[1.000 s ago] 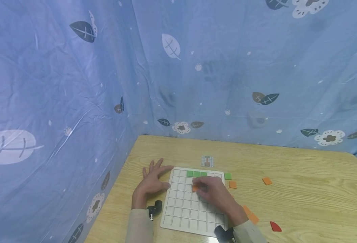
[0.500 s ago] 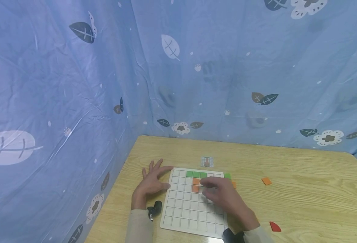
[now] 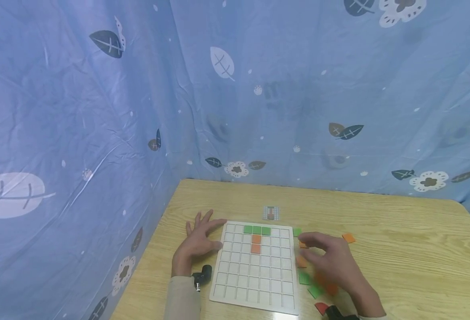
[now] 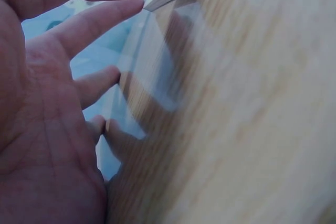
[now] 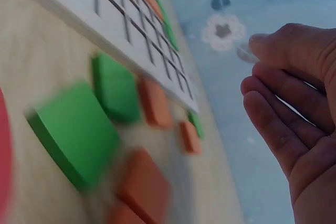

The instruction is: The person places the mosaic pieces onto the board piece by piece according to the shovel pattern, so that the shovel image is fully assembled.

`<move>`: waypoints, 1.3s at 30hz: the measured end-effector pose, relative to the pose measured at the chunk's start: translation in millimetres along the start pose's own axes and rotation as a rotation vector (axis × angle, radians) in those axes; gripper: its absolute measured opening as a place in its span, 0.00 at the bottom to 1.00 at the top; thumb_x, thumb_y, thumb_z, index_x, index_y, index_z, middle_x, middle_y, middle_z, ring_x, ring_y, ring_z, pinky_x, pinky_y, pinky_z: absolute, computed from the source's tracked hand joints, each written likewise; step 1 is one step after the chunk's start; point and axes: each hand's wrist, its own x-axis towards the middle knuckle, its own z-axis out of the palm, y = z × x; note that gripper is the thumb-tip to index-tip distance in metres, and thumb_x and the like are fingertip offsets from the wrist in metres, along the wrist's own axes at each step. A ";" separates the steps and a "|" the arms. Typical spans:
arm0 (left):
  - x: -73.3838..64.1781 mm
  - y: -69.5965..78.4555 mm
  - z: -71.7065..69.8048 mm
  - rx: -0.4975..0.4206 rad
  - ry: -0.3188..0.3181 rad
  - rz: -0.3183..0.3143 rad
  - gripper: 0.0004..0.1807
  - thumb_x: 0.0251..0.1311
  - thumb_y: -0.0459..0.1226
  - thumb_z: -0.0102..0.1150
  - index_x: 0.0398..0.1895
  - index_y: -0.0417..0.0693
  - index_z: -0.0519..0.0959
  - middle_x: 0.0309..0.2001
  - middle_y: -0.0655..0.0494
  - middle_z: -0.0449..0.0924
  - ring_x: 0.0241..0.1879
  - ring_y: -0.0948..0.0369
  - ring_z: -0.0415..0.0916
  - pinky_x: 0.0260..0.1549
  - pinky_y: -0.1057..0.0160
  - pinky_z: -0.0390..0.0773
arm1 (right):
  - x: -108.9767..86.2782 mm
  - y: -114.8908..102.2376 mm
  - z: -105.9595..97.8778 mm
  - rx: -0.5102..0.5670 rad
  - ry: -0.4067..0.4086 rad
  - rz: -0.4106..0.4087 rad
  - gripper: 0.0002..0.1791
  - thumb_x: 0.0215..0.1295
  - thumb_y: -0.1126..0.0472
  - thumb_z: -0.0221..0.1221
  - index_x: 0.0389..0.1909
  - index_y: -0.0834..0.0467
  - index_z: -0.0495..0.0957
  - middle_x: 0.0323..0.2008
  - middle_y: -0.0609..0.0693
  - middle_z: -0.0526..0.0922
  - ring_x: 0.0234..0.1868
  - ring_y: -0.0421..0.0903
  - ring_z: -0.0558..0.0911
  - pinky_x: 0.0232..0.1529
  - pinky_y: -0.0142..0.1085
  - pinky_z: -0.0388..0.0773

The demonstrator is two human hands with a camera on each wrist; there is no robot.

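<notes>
R hand (image 3: 334, 258) just off bd edge (image 3: 293, 266)

Blue leaf-print curtain (image 3: 283, 111) behind and left of wood-grain table (image 3: 403, 249).

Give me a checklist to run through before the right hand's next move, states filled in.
1. Board steadied: ok, the left hand touches its left edge.
2. Right hand free: ok, it holds no tile.
3. Green tiles lined up: ok, three side by side in the far row.
4. Orange tiles lined up: ok, two in a column below the middle green one.
5. Loose tiles sorted by colour: not ok, green and orange lie mixed right of the board.
6. Layout matches the card: cannot tell, its print is too small.
</notes>
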 end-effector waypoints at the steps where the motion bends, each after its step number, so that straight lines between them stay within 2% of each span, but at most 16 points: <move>1: 0.0 -0.1 -0.3 0.002 0.001 0.000 0.43 0.49 0.34 0.76 0.75 0.60 0.80 0.90 0.41 0.47 0.89 0.34 0.25 0.77 0.23 0.15 | -0.1 2.9 -4.4 -0.011 0.014 -0.010 0.18 0.63 0.63 0.77 0.53 0.51 0.91 0.47 0.42 0.94 0.48 0.43 0.93 0.48 0.41 0.91; 8: 0.5 -2.5 0.5 0.014 0.001 0.002 0.43 0.49 0.34 0.75 0.75 0.62 0.80 0.90 0.42 0.47 0.89 0.34 0.25 0.78 0.23 0.16 | 3.2 15.1 -27.3 -0.052 0.068 -0.017 0.18 0.64 0.59 0.78 0.54 0.49 0.91 0.47 0.42 0.95 0.48 0.37 0.93 0.47 0.36 0.91; 11: 0.7 -3.1 0.5 0.010 0.004 0.004 0.43 0.49 0.34 0.76 0.74 0.63 0.81 0.90 0.43 0.48 0.89 0.34 0.26 0.78 0.23 0.16 | 8.1 18.1 -30.6 -0.029 0.085 -0.028 0.18 0.64 0.60 0.78 0.54 0.47 0.90 0.47 0.43 0.95 0.47 0.36 0.92 0.48 0.29 0.89; 15: 1.2 -3.4 1.1 0.002 0.003 0.004 0.43 0.49 0.34 0.76 0.74 0.63 0.81 0.90 0.43 0.47 0.89 0.35 0.25 0.78 0.24 0.15 | 15.8 21.5 -28.5 0.025 0.079 -0.030 0.18 0.64 0.61 0.77 0.55 0.49 0.90 0.48 0.46 0.95 0.48 0.38 0.93 0.49 0.28 0.89; 22: 0.8 -3.9 2.7 0.007 -0.001 0.004 0.42 0.50 0.35 0.75 0.75 0.63 0.80 0.90 0.43 0.47 0.89 0.35 0.25 0.78 0.24 0.15 | 24.5 28.7 -19.5 0.064 0.044 0.021 0.19 0.65 0.60 0.77 0.56 0.54 0.90 0.49 0.48 0.94 0.49 0.43 0.93 0.51 0.37 0.91; 29: 0.0 -0.8 0.4 0.010 0.010 0.009 0.43 0.48 0.34 0.75 0.74 0.61 0.81 0.90 0.41 0.48 0.89 0.33 0.26 0.78 0.23 0.16 | 24.3 38.9 -14.3 0.112 -0.011 0.081 0.20 0.67 0.58 0.76 0.58 0.58 0.89 0.51 0.54 0.94 0.51 0.52 0.94 0.49 0.30 0.88; 35: -0.4 -0.9 0.5 0.011 0.003 0.004 0.42 0.49 0.34 0.75 0.74 0.60 0.81 0.90 0.41 0.48 0.89 0.34 0.26 0.78 0.24 0.16 | 24.6 42.9 -8.9 0.168 -0.087 0.146 0.21 0.66 0.59 0.77 0.58 0.59 0.89 0.53 0.55 0.93 0.50 0.47 0.93 0.50 0.29 0.87; 39: 0.2 -2.1 1.5 0.008 0.004 0.004 0.42 0.50 0.34 0.75 0.74 0.60 0.81 0.90 0.42 0.48 0.89 0.34 0.25 0.78 0.24 0.16 | 24.7 46.1 -4.8 0.145 -0.133 0.184 0.22 0.65 0.58 0.77 0.58 0.59 0.89 0.54 0.54 0.93 0.50 0.47 0.93 0.51 0.31 0.88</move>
